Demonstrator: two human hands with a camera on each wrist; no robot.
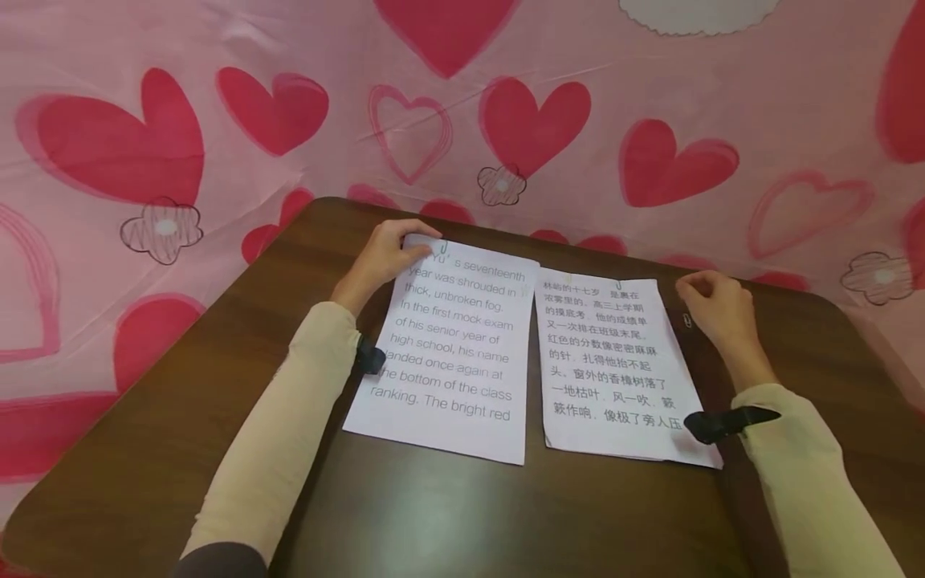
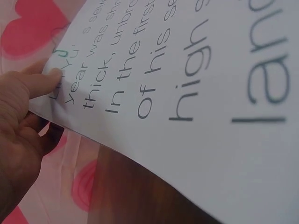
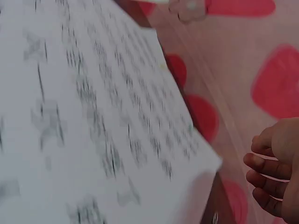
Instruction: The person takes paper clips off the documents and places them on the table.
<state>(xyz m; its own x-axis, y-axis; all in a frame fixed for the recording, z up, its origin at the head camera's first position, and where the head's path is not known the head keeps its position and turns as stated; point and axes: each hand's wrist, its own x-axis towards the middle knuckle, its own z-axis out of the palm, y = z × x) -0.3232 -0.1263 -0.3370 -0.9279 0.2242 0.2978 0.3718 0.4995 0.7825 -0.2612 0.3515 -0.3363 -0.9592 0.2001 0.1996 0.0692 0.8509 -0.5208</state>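
Note:
A printed English sheet (image 1: pixel 455 345) lies on the left, with a green paper clip (image 2: pixel 60 53) on its top edge. My left hand (image 1: pixel 390 255) pinches its upper left corner, thumb on top and fingers under the paper; in the left wrist view the sheet's near edge is lifted. To the right is a sheet printed in Chinese (image 1: pixel 607 361), with another paper clip (image 1: pixel 618 285) at its top. My right hand (image 1: pixel 715 309) hovers beyond that sheet's upper right corner, its fingers loosely bent and nothing visible in them. A loose paper clip (image 1: pixel 687 320) lies just below it.
Both sheets lie on a dark brown wooden table (image 1: pixel 405 514) with rounded far corners. Behind it hangs a pink cloth (image 1: pixel 347 48) with red hearts. Dark wrist bands (image 1: pixel 730 423) sit over the pale sleeves (image 1: pixel 267 433).

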